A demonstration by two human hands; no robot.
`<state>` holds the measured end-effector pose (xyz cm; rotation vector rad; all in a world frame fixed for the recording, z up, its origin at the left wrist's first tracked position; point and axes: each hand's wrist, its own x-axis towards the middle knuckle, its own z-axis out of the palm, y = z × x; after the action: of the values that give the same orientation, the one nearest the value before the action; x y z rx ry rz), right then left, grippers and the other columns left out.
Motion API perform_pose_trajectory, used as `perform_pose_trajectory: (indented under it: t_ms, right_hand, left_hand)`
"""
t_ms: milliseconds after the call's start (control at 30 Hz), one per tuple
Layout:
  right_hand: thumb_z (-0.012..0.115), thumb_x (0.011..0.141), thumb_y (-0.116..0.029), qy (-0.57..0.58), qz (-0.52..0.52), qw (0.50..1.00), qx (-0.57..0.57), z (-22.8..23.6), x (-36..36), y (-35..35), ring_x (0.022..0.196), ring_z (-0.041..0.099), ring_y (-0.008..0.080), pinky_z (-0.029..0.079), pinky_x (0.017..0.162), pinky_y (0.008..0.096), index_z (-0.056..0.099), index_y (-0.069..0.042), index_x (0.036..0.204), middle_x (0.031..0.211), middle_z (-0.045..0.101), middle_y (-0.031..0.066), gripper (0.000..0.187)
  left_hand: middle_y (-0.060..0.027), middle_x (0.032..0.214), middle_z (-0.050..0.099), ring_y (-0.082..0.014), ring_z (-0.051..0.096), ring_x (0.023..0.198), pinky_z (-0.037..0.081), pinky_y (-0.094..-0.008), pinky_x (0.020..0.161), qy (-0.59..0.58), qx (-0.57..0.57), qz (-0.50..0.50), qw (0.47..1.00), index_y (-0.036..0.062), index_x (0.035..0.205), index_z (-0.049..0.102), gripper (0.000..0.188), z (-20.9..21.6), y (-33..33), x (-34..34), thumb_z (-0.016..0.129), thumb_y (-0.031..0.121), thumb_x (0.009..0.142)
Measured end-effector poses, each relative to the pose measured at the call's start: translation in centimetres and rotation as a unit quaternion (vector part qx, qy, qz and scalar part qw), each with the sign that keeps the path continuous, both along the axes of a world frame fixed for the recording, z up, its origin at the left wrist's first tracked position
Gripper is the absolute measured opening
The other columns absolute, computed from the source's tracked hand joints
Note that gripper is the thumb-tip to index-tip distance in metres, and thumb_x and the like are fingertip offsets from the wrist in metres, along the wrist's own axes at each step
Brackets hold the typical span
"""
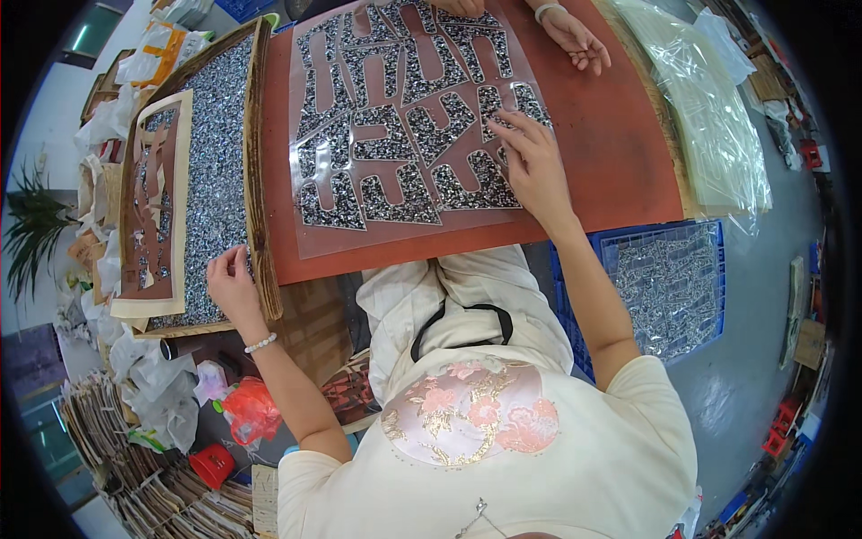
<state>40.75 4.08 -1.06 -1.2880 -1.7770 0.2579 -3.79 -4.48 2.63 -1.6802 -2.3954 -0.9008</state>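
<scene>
A clear sheet [395,235] lies on the reddish-brown table, carrying several cut-out shapes [400,199] filled with glittering black and silver bits. My right hand [536,171] is over the sheet's right side, its fingers stretched out and apart at the shapes there. At the left, a wooden-framed tray [259,135] holds a layer of loose glittering bits [215,117]. My left hand [235,286] is at the tray's near right corner, fingertips drawn together in a pinch. Whatever is between them, if anything, is too small to make out.
Another person's hands [576,43] reach in at the far edge of the brown table [620,171]. A pale-bordered stencil [184,153] lies in the tray. Clear plastic sheets [709,117] are stacked at the right. Below them, a blue crate [721,269] holds finished-looking glittery sheets.
</scene>
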Motion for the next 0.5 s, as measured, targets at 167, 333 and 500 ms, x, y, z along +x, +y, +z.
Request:
perform_pose_trajectory:
  t_ms: [167,333,500]
  right_hand:
    - [0.054,0.085,0.004,-0.006,-0.05,0.998,-0.03,-0.3,2.9,-4.5,0.121,0.052,0.0305,0.038,0.103,0.0413,0.068,-0.01,0.115,0.124,0.063,0.0073,0.036]
    - [0.056,0.088,0.002,0.013,-0.077,0.995,-0.058,-0.3,4.7,-6.9,0.122,0.052,0.0291,0.038,0.103,0.0399,0.068,-0.01,0.114,0.123,0.063,0.0063,0.031]
    - [0.057,0.087,0.004,0.027,-0.087,0.995,-0.051,-0.2,5.5,-7.6,0.119,0.054,0.0283,0.04,0.1,0.0388,0.069,-0.01,0.112,0.12,0.064,0.0066,0.03]
  left_hand:
    - [-0.0063,0.084,0.065,-0.0145,0.06,0.077,0.047,-0.0271,0.073,-0.185,0.064,-0.168,0.966,-0.0016,0.089,0.071,0.009,-1.0,2.8,10.1,0.07,0.007,0.086]
    - [-0.0084,0.083,0.062,-0.022,0.059,0.077,0.048,-0.0328,0.068,-0.207,0.009,-0.33,0.921,0.0026,0.089,0.071,0.007,-3.1,3.4,22.2,0.071,0.007,0.082]
    - [-0.0092,0.082,0.057,-0.0262,0.056,0.079,0.046,-0.036,0.07,-0.153,0.04,-0.397,0.904,0.0018,0.086,0.066,0.009,-4.7,4.4,28.2,0.072,0.006,0.08]
